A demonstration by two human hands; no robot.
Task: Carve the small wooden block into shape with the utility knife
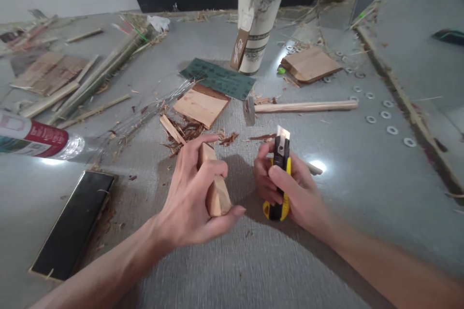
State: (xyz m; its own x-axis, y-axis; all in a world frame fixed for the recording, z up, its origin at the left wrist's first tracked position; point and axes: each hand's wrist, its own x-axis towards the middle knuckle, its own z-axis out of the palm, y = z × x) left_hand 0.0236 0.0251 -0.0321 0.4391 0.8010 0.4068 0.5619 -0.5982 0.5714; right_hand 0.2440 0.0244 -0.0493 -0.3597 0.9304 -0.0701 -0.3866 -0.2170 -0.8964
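My left hand [192, 193] is wrapped round a small pale wood block [218, 195], held on edge with its near end showing. To the right, my right hand [290, 178] grips a yellow and black utility knife [280, 164], its short blade pointing up and away from me. Blade and block are apart. Just beyond my left hand lie brown wood shavings [186, 130] and a flat wood piece [201, 106]. A green sandpaper sheet [219, 77] partly overlaps that piece. Past the knife, a hammer [304, 107] rests with its head to the left.
A white tumbler [261, 19] stands at the back. Several metal washers [386, 115] and another wood piece [311, 63] lie right. On the left are a phone [74, 224], a bottle on its side [39, 137] and bamboo strips [105, 65].
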